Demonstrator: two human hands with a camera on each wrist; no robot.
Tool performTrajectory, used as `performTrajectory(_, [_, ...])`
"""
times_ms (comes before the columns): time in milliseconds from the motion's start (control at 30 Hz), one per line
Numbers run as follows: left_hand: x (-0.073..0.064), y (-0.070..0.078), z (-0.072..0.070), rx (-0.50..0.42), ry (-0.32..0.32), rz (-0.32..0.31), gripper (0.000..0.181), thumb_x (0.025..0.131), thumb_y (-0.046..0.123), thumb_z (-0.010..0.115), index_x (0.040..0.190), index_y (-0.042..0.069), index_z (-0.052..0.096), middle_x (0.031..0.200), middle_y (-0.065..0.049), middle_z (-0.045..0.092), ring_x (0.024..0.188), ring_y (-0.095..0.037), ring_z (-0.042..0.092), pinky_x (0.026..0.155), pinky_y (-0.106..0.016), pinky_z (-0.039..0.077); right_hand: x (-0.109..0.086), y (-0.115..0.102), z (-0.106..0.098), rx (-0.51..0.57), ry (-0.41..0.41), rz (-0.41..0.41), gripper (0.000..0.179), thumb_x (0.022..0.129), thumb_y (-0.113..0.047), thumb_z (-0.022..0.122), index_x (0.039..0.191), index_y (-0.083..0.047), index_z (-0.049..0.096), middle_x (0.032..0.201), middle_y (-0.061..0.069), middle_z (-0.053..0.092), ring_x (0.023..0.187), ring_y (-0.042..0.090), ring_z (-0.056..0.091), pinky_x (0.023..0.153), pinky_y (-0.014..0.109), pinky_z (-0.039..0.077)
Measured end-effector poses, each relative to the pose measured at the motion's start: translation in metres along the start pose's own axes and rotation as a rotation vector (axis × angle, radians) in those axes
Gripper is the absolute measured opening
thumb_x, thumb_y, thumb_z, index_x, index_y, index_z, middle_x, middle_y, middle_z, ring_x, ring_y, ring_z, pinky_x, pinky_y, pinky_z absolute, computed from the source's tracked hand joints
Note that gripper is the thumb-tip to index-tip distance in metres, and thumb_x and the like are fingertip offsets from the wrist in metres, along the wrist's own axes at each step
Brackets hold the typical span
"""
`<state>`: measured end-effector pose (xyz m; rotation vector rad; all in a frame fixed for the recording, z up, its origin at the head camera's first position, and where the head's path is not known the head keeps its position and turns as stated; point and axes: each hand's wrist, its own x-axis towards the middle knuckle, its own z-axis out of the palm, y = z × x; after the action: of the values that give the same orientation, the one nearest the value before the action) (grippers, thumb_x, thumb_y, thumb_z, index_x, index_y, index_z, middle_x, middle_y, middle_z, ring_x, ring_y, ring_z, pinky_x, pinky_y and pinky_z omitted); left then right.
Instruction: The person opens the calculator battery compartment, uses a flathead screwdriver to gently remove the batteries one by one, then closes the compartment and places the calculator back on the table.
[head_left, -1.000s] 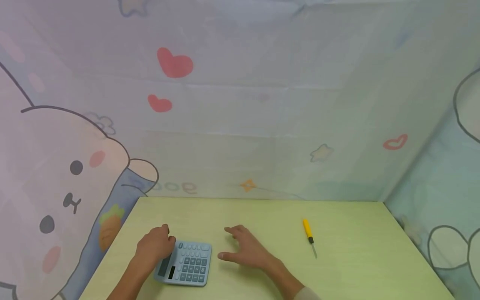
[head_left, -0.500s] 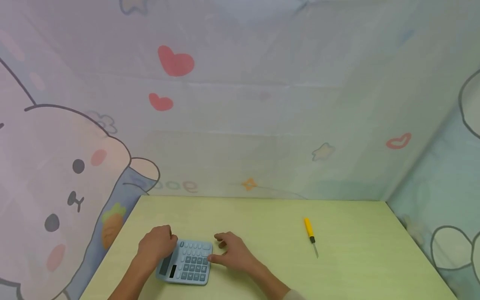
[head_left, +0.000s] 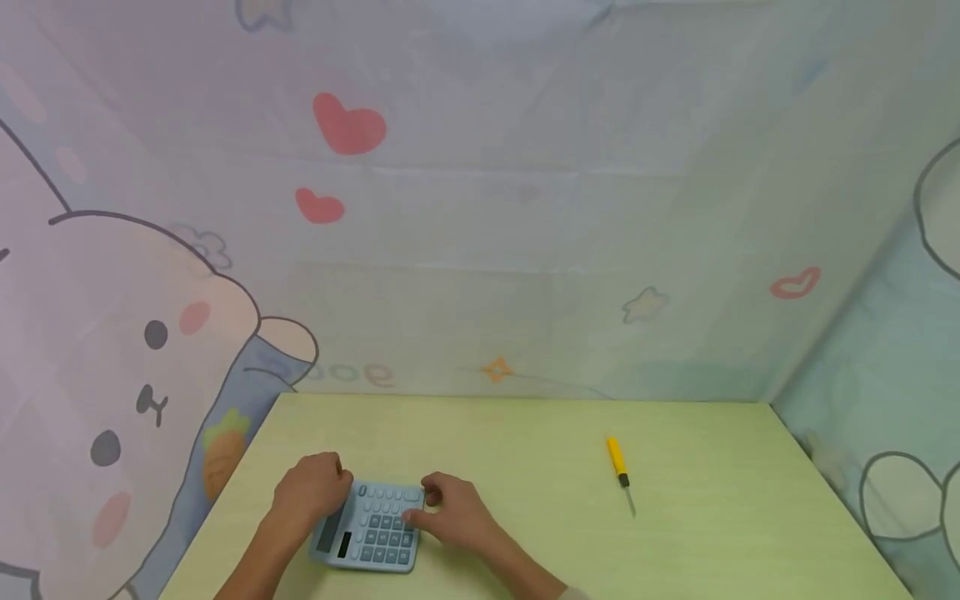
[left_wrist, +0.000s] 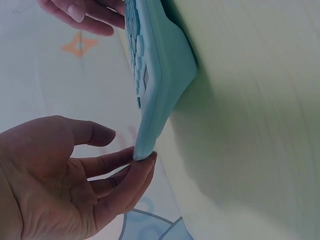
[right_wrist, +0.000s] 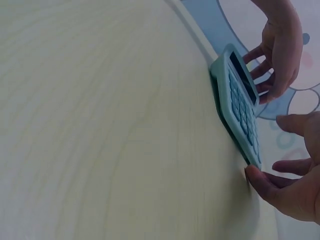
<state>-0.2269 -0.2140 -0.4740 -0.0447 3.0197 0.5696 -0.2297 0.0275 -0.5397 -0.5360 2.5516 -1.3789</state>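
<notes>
A light blue calculator [head_left: 375, 527] lies on the table, its keys up and its display end to the left. My left hand [head_left: 312, 487] is at that display end. In the left wrist view its bent fingers [left_wrist: 131, 187] meet the raised edge of the calculator, while the thumb [left_wrist: 97, 132] stands off. On the other side, my right hand [head_left: 457, 512] reaches the keypad end, thumb over the keys in the head view. Seen from the right wrist, one fingertip [right_wrist: 255, 175] is right at the lower corner, and the thumb [right_wrist: 290, 122] is apart from the keys.
A screwdriver [head_left: 618, 467] with a yellow handle lies to the right on the pale yellow-green table [head_left: 712, 500]. Behind the table hangs a cloth backdrop [head_left: 525, 208] printed with hearts and cartoon figures.
My right hand has moved left from beside the calculator to its right edge, its thumb now over the keys. The left hand, calculator and screwdriver have stayed in place.
</notes>
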Motion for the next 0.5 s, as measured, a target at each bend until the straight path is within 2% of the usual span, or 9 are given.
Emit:
performTrajectory(100, [0.0, -0.003, 0.0, -0.018, -0.014, -0.01, 0.022, 0.102, 0.018, 0.057, 0.095, -0.001, 0.065, 0.079, -0.007, 0.061, 0.065, -0.023, 0.055, 0.057, -0.039, 0.046, -0.002, -0.005, 0.0, 0.012, 0.014, 0.033, 0.055, 0.09, -0.034, 0.084, 0.129, 0.003, 0.069, 0.104, 0.003, 0.072, 0.094, 0.015, 0.065, 0.084, 0.035, 0.057])
performTrajectory(300, [-0.006, -0.004, -0.003, -0.06, -0.051, -0.045, 0.029, 0.104, 0.023, 0.054, 0.085, 0.001, 0.058, 0.071, -0.009, 0.056, 0.052, -0.023, 0.057, 0.05, -0.036, 0.044, -0.007, -0.012, 0.0, 0.036, 0.012, 0.089, 0.051, 0.091, -0.035, 0.083, 0.123, 0.004, 0.07, 0.108, 0.006, 0.073, 0.095, 0.021, 0.071, 0.082, 0.041, 0.061])
performTrajectory(500, [-0.006, -0.005, -0.004, -0.067, -0.079, 0.003, 0.03, 0.105, 0.025, 0.059, 0.09, -0.001, 0.059, 0.072, -0.008, 0.056, 0.051, -0.022, 0.058, 0.05, -0.035, 0.046, -0.012, -0.017, -0.002, 0.167, -0.034, 0.142, 0.053, 0.093, -0.033, 0.083, 0.126, 0.006, 0.068, 0.113, 0.009, 0.073, 0.089, 0.021, 0.073, 0.079, 0.041, 0.062])
